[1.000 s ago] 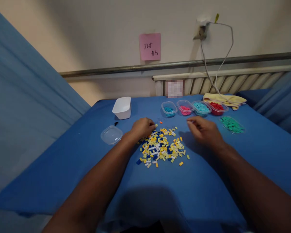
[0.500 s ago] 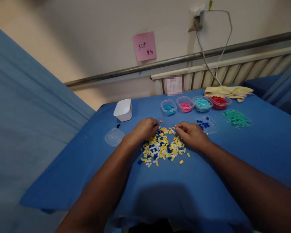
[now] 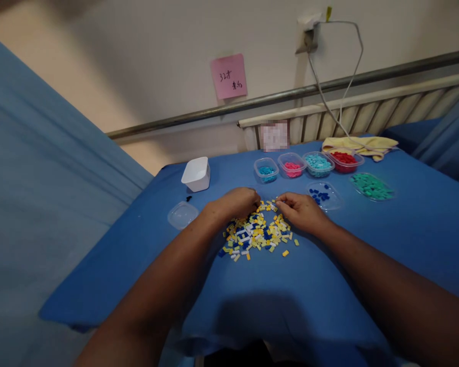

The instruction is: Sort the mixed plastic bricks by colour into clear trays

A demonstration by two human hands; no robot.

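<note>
Two Hands Working at Opposite Edges of a Brick Pile

The left hand [image 3: 245, 201] is arching over the far left edge of the brick pile [image 3: 258, 233], its fingers curling downward. The fingertips are facing away from view; whether they are spreading, pressing together or pinching a brick cannot be told.

The right hand [image 3: 300, 209] is resting at the far right edge of the pile, thumb and forefinger pointing inward and lying close together. Whether they are pinching a brick is too small to tell.

The pile is lying between the hands and mostly nearer the wearer than the fingertips, mixing yellow, white, orange and dark blue pieces. One orange brick [image 3: 285, 253] is lying apart at its near right.

Just beyond the right hand, a clear tray [image 3: 333, 204] is holding loose dark blue bricks [image 3: 320, 194]; farther right, green bricks [image 3: 371, 187] are lying in a shallow spread. Behind these, four clear tubs [image 3: 292, 175] are standing in a row, containing blue, pink, turquoise and red bricks. A yellow cloth [image 3: 361, 145] is lying behind the red ones.

Left of the left hand, a clear lid [image 3: 182, 215] is lying flat, with a small black item [image 3: 188, 198] and a white tub [image 3: 196, 174] sitting beyond it.
</note>
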